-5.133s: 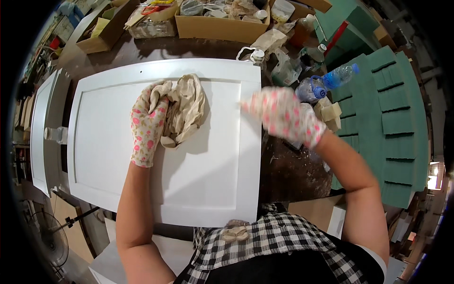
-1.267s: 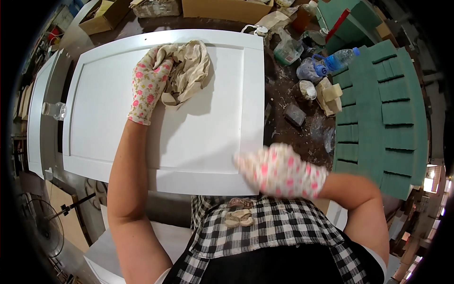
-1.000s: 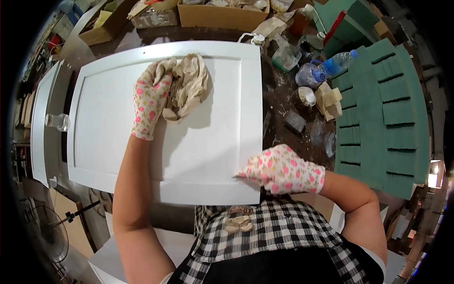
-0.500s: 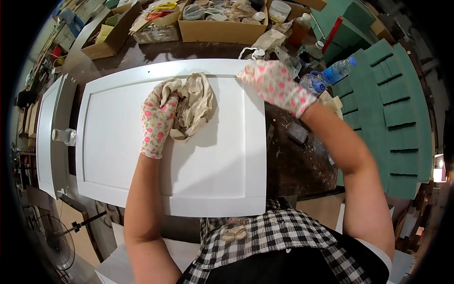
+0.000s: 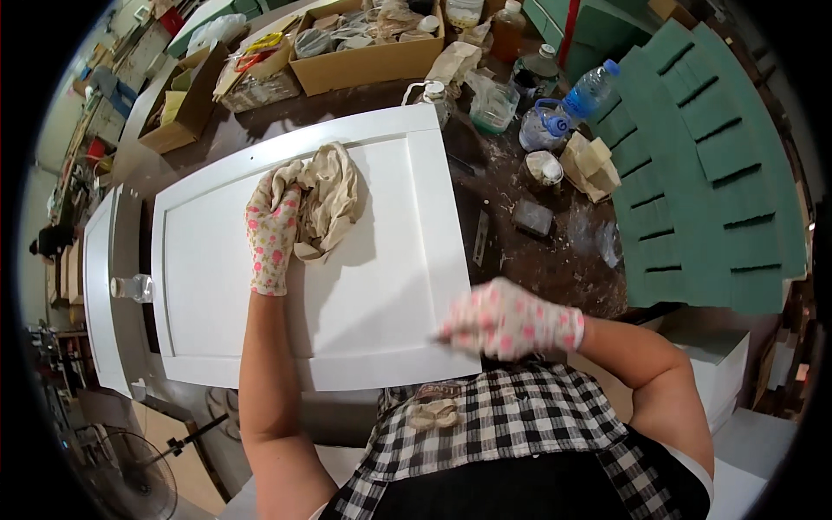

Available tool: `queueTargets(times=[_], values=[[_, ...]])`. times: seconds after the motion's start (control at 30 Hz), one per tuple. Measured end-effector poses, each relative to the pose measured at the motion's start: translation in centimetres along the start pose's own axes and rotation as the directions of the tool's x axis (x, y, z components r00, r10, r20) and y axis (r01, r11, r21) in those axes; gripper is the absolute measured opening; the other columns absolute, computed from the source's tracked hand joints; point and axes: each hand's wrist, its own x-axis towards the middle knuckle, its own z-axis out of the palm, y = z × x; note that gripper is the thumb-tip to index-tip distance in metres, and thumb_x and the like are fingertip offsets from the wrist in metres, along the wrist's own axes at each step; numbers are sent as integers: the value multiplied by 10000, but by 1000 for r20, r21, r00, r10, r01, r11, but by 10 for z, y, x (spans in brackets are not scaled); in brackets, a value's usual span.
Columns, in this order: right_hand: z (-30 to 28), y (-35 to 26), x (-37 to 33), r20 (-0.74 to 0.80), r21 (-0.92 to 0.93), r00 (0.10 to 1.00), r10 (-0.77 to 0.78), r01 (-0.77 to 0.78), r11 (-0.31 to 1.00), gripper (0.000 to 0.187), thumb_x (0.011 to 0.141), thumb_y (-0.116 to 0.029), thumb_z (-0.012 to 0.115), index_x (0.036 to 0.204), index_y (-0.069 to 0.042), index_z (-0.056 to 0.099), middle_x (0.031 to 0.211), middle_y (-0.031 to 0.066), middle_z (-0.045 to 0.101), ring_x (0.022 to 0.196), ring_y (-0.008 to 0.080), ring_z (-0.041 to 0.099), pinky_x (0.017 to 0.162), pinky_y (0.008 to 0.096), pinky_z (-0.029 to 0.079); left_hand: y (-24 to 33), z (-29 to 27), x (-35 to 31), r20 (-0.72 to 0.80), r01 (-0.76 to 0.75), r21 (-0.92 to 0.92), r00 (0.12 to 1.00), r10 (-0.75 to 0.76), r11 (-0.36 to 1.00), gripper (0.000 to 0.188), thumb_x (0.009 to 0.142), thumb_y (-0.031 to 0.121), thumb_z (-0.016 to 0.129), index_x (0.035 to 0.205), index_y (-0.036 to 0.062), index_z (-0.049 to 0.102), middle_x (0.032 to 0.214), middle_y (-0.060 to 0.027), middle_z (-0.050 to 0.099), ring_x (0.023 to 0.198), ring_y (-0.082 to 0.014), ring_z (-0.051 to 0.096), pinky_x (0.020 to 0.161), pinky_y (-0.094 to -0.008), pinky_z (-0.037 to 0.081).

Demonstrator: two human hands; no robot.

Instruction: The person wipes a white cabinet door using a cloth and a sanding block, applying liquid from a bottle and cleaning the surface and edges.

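A white panel point(image 5: 208, 286) lies flat along the near edge of the dark brown surface point(image 5: 581, 277), its long axis running left to right, roughly in line with that edge. Its short right end faces the cluttered right part of the surface. It looks smooth and plain, with a raised flat frame around a sunken rectangular field, a small dark hole in the frame's far side and a soft shadow over the field's near right part. The left hand point(image 5: 272, 230), in a floral glove, rests on the field toward its far side, fingers curled around a crumpled beige cloth point(image 5: 328, 204) that spreads to the right of the hand. The right hand point(image 5: 516, 321), gloved alike, is at the panel's near right corner, fingers drawn narrow and pointing left; blur hides whether they hold anything. Beyond the panel's right end sit a grey block point(image 5: 532, 217) and a blue-capped bottle point(image 5: 592, 89). Near the surface's far edge stands an open cardboard box point(image 5: 368, 62), and a clear bottle point(image 5: 133, 288) lies by the panel's left end.
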Motion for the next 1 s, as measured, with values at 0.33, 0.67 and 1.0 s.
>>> queueTargets(times=[0.33,0.67,1.0], values=[[-78,66,98,-516,748,551,656,-84,658,248,884,-221,624,1035,-25,604,851,-15,627,738,64,559,658,227,450,63,60,-1,117,-307,-283,929,351,909,357,958,111,580,1296,18,510,1219,-85,599,1125,-176,571,984,-295,454],[-65,141,181,-590,-7,701,400,-500,866,239,881,-277,592,988,-74,660,900,129,691,859,316,659,792,407,509,49,97,-93,697,-815,474,579,422,334,440,716,173,711,1145,144,617,1209,-89,559,1140,-307,509,946,-469,424],[-63,141,174,-618,-87,719,318,-465,881,195,878,-242,594,911,-60,654,854,134,684,794,303,664,727,387,523,18,-79,-220,72,-139,763,989,131,631,350,848,268,662,1175,164,594,1189,-89,574,1057,-258,580,853,-395,518]])
